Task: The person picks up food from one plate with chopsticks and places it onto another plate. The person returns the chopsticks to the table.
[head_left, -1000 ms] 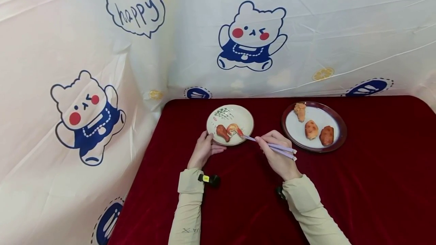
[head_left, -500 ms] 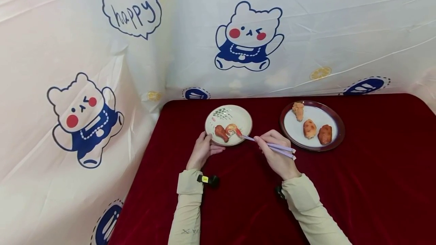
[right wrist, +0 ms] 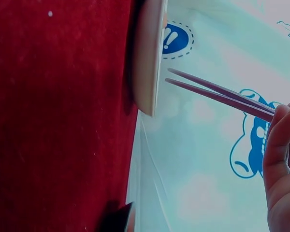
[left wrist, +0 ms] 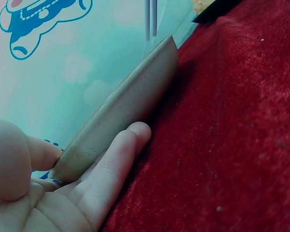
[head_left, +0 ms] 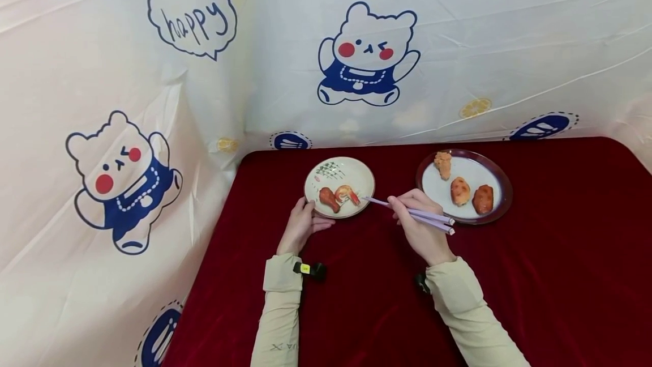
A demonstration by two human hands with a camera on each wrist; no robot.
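Slim lilac chopsticks (head_left: 433, 216), gripped by my right hand (head_left: 423, 234), end just beside a curled orange shrimp (head_left: 347, 190) on a round cream plate (head_left: 357, 171), head view. Left wrist: my left hand (left wrist: 53, 205) pinches the plate. Right wrist: chopstick tips (right wrist: 173, 81) parted, empty; shrimp seems placed, so I'd withdraw gently.

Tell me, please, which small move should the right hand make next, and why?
Probably the right hand should bring the chopsticks over the dark-rimmed plate. They pinch no food, the shrimp and drumstick already lie on the smaller plate, which the left hand holds by its edge, while three food pieces lie on the other.
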